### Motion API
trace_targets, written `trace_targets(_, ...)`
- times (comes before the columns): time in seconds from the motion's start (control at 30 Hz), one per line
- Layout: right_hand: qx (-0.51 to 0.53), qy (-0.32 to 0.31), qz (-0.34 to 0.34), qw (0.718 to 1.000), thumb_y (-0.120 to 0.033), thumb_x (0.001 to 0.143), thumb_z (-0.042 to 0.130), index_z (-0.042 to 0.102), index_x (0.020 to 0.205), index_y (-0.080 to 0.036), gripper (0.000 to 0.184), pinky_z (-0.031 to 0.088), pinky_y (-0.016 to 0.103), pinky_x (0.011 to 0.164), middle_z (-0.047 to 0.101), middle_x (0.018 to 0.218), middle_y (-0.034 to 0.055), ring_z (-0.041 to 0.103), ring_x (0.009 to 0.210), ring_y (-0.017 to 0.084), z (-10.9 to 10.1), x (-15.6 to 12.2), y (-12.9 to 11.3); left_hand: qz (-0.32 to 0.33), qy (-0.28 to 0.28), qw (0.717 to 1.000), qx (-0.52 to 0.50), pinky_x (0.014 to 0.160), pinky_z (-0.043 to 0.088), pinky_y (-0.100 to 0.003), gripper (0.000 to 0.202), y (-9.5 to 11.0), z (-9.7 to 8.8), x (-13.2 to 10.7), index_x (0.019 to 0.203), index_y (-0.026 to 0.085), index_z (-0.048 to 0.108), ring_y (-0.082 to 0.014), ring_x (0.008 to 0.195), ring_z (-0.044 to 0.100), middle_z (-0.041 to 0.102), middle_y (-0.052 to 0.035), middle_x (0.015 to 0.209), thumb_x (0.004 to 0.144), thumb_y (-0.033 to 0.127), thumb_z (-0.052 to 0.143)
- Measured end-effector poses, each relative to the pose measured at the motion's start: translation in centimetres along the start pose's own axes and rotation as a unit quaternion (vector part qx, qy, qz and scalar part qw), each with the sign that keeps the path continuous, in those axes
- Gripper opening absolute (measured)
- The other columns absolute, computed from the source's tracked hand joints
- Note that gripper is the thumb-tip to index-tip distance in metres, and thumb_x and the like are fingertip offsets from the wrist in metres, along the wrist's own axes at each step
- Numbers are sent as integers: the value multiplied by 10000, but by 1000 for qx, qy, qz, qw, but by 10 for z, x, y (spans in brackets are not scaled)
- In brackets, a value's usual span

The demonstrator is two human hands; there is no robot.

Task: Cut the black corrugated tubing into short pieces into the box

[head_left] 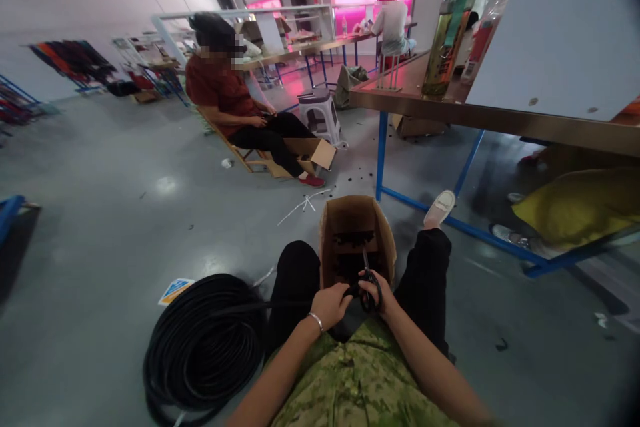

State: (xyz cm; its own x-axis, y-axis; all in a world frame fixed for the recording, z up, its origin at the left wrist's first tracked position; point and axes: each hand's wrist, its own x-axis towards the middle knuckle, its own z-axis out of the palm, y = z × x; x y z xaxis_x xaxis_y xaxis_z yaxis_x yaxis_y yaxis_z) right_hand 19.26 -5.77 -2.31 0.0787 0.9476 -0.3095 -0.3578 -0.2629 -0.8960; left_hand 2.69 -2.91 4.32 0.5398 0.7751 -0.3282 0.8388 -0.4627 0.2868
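My left hand (330, 307) is closed on a flat black strip (287, 305) that runs across my thigh from a large coil (200, 347) on the floor at my left. In my right hand (379, 293) I hold black-handled scissors (371, 287), their blades pointing up and away from me. Both hands are close together in front of my lap. Just beyond them an open cardboard box (383, 227) stands between my legs, with dark pieces inside that I cannot make out singly.
A table (450, 107) with blue legs stands at my right, bearing a green-lidded bottle (445, 40). Ahead on the left a person (220, 90) sits on a chair by another cardboard box (323, 155). A stool (320, 113) is behind. Small black scraps lie on the floor.
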Motion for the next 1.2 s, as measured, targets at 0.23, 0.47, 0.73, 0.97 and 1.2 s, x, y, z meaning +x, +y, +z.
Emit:
trace_targets(0.23, -16, -35, -18, 999, -376, 674, 701, 545, 1018, -179, 426, 378, 205, 427, 586, 577, -34, 509, 449, 109, -5, -3, -1, -38, 0, 999, 18, 733, 474, -288, 290, 19, 3, 11, 1042, 222, 588, -204, 903, 659, 683, -56, 1023, 941, 350, 348)
trace_targets(0.47, -43, -69, -32, 996, -422, 716, 700, 555, 1111, -187, 482, 401, 219, 452, 593, 648, -23, 510, 477, 103, -10, -5, 3, -44, 23, 999, -22, 752, 479, -301, 301, 13, 10, 16, 1125, 230, 587, -210, 902, 659, 681, -71, 1052, 927, 334, 387)
trace_targets(0.73, -201, -37, -47, 978, -518, 786, 604, 588, 1220, -182, 549, 437, 239, 516, 616, 716, 8, 529, 540, 115, -18, -12, -7, -56, 177, 929, -319, 722, 473, -245, 325, -27, 21, 35, 1138, 200, 635, -146, 759, 620, 696, -22, 855, 892, 327, 466)
trace_targets(0.97, -359, -80, -127, 921, -505, 805, 572, 650, 1141, -191, 467, 483, 276, 667, 686, 842, 38, 604, 737, 181, -18, -16, -5, -29, 179, 901, -394, 594, 427, -218, 334, -32, 29, 32, 1052, 177, 672, -122, 614, 553, 641, 5, 692, 868, 382, 483)
trace_targets(1.2, -376, -90, -118, 915, -506, 809, 559, 646, 1152, -170, 488, 476, 280, 684, 684, 831, 40, 607, 738, 186, -15, -16, -8, -21, 168, 899, -403, 573, 371, -207, 313, -31, 24, 31, 968, 169, 661, -106, 587, 498, 583, 22, 643, 855, 385, 464)
